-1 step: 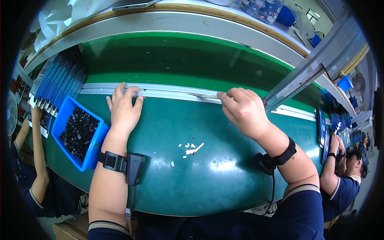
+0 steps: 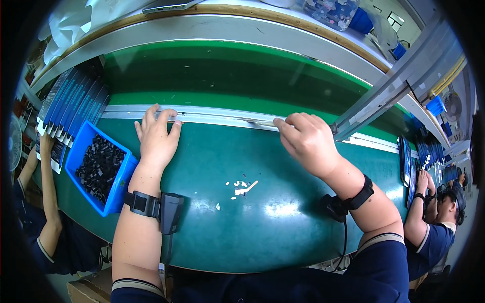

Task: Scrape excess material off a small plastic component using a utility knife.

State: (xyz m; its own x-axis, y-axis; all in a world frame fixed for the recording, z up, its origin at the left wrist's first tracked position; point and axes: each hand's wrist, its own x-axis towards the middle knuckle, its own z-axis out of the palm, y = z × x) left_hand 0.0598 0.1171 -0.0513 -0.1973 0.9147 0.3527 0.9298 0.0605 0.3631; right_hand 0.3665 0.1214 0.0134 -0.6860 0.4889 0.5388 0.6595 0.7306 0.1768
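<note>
My left hand point(image 2: 155, 135) rests at the metal rail point(image 2: 209, 117) along the far edge of the green table. Its fingers are spread, with the fingertips on the rail and nothing visibly held. Farther right, my right hand point(image 2: 309, 141) is closed around a thin, pointed metallic tool point(image 2: 262, 122). The tool points left and lies along the rail, its tip at or just above the groove. My palm and curled fingers hide its rear end. Small pale scraps point(image 2: 243, 190) and a few dark bits lie on the table between my forearms.
A blue bin point(image 2: 121, 188) of small black parts stands beside my left forearm. Behind it is a row of dark blue flat pieces point(image 2: 76, 101). A green belt point(image 2: 227, 73) runs beyond the rail, under a shelf point(image 2: 202, 26). A metal post point(image 2: 374, 103) rises at right. Co-workers sit on both sides.
My right hand and the tool have shifted very slightly; my left hand has stayed in place.
</note>
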